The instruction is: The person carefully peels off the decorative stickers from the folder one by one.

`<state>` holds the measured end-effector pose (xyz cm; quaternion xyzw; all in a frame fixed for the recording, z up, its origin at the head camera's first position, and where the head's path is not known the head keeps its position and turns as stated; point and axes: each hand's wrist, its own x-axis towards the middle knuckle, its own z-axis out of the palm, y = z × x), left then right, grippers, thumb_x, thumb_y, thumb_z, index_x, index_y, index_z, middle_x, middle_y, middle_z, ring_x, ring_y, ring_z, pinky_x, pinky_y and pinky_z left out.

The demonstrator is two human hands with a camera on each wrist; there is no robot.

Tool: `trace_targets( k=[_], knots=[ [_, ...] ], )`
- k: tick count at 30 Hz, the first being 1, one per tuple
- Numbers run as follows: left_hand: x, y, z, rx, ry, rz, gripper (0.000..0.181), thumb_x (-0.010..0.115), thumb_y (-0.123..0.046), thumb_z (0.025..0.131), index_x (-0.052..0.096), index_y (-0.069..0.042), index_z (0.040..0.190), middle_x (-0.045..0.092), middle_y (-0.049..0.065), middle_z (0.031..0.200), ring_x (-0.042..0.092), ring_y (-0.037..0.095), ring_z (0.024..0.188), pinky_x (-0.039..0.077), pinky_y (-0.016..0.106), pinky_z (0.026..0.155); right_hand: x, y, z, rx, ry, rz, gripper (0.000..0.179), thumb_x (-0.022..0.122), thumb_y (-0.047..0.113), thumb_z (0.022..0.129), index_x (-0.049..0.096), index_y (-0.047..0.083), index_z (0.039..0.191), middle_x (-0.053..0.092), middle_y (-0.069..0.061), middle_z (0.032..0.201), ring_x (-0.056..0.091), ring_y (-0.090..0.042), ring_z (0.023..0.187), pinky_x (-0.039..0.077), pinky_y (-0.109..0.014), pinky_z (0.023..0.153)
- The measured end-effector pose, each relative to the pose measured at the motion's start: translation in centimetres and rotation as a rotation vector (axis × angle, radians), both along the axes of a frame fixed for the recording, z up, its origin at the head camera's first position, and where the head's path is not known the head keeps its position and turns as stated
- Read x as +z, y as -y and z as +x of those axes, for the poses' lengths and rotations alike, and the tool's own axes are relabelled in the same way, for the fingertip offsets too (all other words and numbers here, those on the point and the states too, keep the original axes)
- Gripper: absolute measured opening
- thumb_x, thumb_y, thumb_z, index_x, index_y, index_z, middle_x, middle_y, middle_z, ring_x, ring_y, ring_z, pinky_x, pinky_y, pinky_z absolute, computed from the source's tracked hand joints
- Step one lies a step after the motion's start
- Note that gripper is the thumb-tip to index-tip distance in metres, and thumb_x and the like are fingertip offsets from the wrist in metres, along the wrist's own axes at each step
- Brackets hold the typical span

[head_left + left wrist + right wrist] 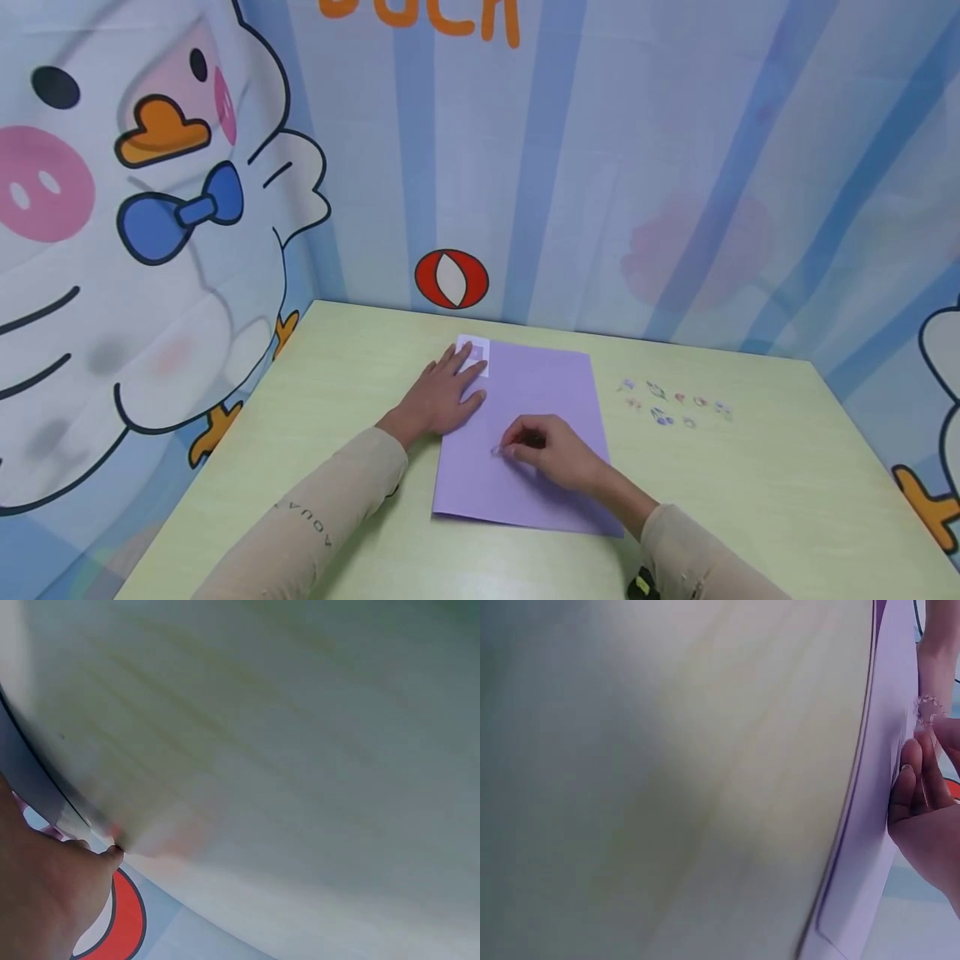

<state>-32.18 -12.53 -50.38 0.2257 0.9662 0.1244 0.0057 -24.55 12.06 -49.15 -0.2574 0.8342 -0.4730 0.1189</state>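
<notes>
A purple sheet or folder [543,379] lies on the table, with a white square label [482,344] at its top left corner. My left hand [441,400] rests with fingers spread on that corner, its fingers partly over the label. Over the middle of the purple sheet, my right hand [557,452] pinches a small, mostly clear sticker [496,450] between thumb and fingers. In the right wrist view the sticker [930,710] shows a ring-shaped, wreath-like pattern. Whether its lower edge touches the sheet I cannot tell.
Several small floral cutouts or stickers, among them a dark blue one [662,417], lie on the pale yellow table [750,483] right of the purple sheet. A cloth backdrop [480,150] with cartoon ducks stands behind the table and along its sides.
</notes>
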Motion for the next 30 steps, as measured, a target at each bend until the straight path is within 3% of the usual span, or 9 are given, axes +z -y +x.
trace_targets(
  k=[6,16,30],
  knots=[
    [-0.1,0.1,0.1,-0.001,0.001,0.001,0.066,0.039,-0.054,0.11,0.034,-0.023,0.168,0.013,0.009,0.178,0.008,0.036,0.163,0.02,0.06,0.127,0.7,-0.3,-0.2,-0.014,0.027,0.016,0.008,0.069,0.011,0.102,0.077,0.013,0.106,0.07,-0.003,0.093,0.061,-0.019,0.084,0.051,-0.028,0.074],
    [-0.3,0.1,-0.2,-0.003,-0.004,-0.004,0.067,0.038,-0.054,0.109,0.033,-0.024,0.169,0.012,0.009,0.178,0.008,0.037,0.163,0.02,0.061,0.127,1.4,-1.1,-0.5,-0.036,0.023,-0.001,0.015,0.07,0.02,0.104,0.08,0.009,0.106,0.076,-0.007,0.097,0.066,-0.024,0.086,0.05,-0.026,0.07],
    [-0.2,-0.1,-0.2,0.013,0.013,-0.011,0.068,0.038,-0.056,0.109,0.031,-0.026,0.169,0.01,0.006,0.179,0.007,0.035,0.164,0.019,0.06,0.128,1.4,-1.8,-1.0,-0.109,-0.04,0.065,0.01,0.072,0.007,0.099,0.076,0.009,0.108,0.073,0.001,0.094,0.067,-0.018,0.086,0.056,-0.029,0.076]
  ],
)
